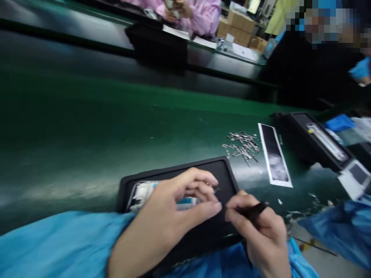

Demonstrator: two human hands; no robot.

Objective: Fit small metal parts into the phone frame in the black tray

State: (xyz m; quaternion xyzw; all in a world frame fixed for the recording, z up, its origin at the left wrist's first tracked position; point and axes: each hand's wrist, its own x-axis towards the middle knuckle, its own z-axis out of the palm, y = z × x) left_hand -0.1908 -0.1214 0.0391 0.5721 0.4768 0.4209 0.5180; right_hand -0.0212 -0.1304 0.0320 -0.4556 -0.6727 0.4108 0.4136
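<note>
My left hand (176, 210) hovers over a black tray (223, 173) with its fingers curled and the thumb and fingertips pinched on something small I cannot make out. Under it in the tray lies a white and silver device (142, 193) with a blue patch, partly hidden by the hand. My right hand (259, 231) is closed on black tweezers (252, 210), whose tip points left toward the left fingertips. Both sleeves are light blue.
A pile of small metal parts (242, 144) lies on the green belt (87, 127) beside a black-and-white strip (274, 156). A second black tray (313, 139) with a device sits at right. People in pink and in dark clothing work across and at right; cardboard boxes (237, 25) stand behind.
</note>
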